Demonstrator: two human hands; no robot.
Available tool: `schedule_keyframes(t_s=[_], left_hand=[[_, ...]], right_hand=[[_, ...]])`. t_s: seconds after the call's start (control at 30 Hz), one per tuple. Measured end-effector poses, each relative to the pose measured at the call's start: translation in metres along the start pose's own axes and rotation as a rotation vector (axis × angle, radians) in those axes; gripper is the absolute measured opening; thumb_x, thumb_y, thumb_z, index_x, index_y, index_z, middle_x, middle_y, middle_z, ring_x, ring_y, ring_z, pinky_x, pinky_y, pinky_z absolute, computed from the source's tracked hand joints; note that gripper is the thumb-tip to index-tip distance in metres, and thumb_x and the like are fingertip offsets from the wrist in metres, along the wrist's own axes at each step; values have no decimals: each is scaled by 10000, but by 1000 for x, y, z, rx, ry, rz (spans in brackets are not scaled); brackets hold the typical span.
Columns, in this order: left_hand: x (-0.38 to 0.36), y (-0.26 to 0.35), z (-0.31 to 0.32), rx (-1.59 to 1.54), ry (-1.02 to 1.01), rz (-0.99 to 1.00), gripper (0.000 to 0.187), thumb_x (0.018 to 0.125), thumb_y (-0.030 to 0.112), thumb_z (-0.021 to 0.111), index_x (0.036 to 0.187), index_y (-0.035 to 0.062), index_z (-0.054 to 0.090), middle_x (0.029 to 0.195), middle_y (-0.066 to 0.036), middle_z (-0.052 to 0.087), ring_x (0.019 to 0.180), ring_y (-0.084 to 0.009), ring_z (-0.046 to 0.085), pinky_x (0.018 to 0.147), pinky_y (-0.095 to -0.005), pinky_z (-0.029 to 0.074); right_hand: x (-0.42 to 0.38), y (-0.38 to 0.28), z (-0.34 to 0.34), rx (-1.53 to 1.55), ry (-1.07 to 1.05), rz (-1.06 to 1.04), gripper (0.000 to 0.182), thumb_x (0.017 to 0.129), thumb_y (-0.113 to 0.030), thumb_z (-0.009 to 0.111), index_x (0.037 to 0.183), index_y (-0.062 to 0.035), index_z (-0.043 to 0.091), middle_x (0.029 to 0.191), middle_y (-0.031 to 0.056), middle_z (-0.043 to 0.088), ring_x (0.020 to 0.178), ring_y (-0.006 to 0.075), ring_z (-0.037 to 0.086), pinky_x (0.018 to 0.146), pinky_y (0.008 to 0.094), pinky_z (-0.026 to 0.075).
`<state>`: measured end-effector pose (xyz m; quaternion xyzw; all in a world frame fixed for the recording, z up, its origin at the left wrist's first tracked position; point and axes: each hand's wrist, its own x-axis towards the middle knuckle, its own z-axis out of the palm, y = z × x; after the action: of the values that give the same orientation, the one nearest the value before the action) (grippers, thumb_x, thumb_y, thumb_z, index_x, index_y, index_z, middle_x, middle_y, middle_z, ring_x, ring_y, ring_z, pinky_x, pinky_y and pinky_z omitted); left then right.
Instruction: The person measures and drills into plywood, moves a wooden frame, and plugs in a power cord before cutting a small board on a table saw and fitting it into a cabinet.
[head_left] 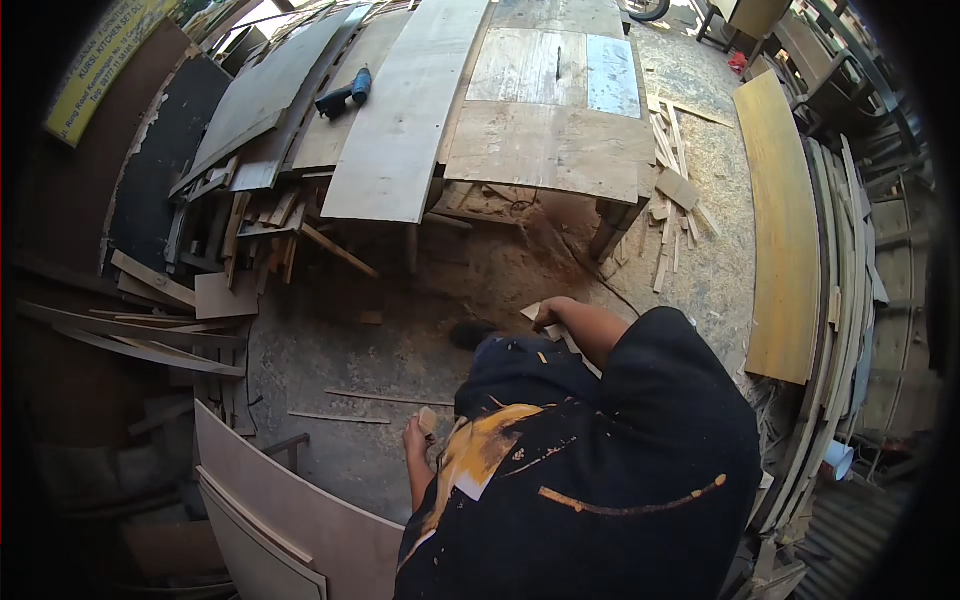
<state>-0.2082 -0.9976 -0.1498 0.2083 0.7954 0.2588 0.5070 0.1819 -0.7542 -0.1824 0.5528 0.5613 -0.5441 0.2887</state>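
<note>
Low at the left side of my body, my left hand (414, 437) is closed on a small tan wood block (428, 420). Farther forward, my right hand (546, 316) is bent round a pale flat piece (530, 312), perhaps thin wood; only its end shows clearly beyond the fingers. My dark shirt (640, 450) fills the lower middle and hides part of both arms. Two thin wood strips (345, 418) lie on the floor near my left hand.
Ahead stands a workbench with a long plywood board (400, 120) and a blue cordless drill (358, 88). Offcuts (680, 190) litter the floor at its right. Upright boards (785, 240) line the right side; a curved panel (290, 500) stands at lower left.
</note>
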Motion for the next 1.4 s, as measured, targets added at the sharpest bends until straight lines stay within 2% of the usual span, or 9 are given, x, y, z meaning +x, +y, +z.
schedule_keyframes(t_s=[0.23,0.43,0.53,0.6,0.83,1.0,1.17,1.27,1.4], left_hand=[[8,5,-2,-106,18,-33,386,895,431,477,1016,88,608,718,-57,578,500,-154,530,440,-288,436],[1,-22,26,37,-81,5,402,901,413,474,1031,65,628,734,-64,601,517,-152,557,434,-269,436],[-7,-32,39,-100,10,97,378,887,395,524,1005,55,642,749,-72,623,537,-142,566,447,-281,440],[-13,-32,48,-296,61,77,427,869,455,598,1046,69,649,761,-71,633,558,-134,577,486,-277,455],[-84,-41,35,-357,273,182,354,862,412,644,999,87,667,662,-40,623,568,-131,589,516,-275,460],[-154,-62,40,-883,602,239,405,899,446,592,908,42,614,607,-37,574,505,-114,570,462,-261,451],[-153,-82,67,-1121,906,361,435,909,485,566,898,51,548,736,-53,596,528,-118,553,461,-260,442],[-165,-106,78,-1290,910,121,437,919,478,537,1077,71,505,883,-70,620,626,-132,577,513,-281,467],[-168,-164,128,-1197,953,-3,366,903,424,557,1015,76,572,857,-38,633,629,-122,588,518,-277,469]], right_hand=[[-4,269,-2,121,29,544,583,644,-358,730,1173,-135,626,1204,146,602,1023,296,598,870,434,476],[-170,207,-82,275,1441,491,460,802,-292,599,1190,-52,545,1179,224,565,1067,382,577,907,458,470],[-25,243,-69,19,1035,-187,330,808,-288,612,994,-21,668,953,222,672,896,351,667,700,464,535],[46,185,-35,387,399,59,255,814,-231,626,951,-16,643,716,175,594,505,258,571,412,392,456],[43,-174,87,-575,-314,-1113,438,835,-313,678,1122,7,592,946,106,670,819,165,631,668,310,500],[-61,-309,177,-444,-1310,-952,722,766,-451,739,1289,-54,439,1059,58,613,873,166,621,688,299,514],[-74,-317,242,-494,-1343,-719,581,756,-382,771,1132,-26,508,951,57,645,855,143,619,676,262,498],[-87,-316,237,-589,-863,-1489,420,818,-381,705,935,0,573,748,112,655,727,190,654,623,331,509],[0,-304,156,-837,-64,-1391,262,781,-276,708,948,-102,605,900,135,679,848,356,656,733,413,524]])
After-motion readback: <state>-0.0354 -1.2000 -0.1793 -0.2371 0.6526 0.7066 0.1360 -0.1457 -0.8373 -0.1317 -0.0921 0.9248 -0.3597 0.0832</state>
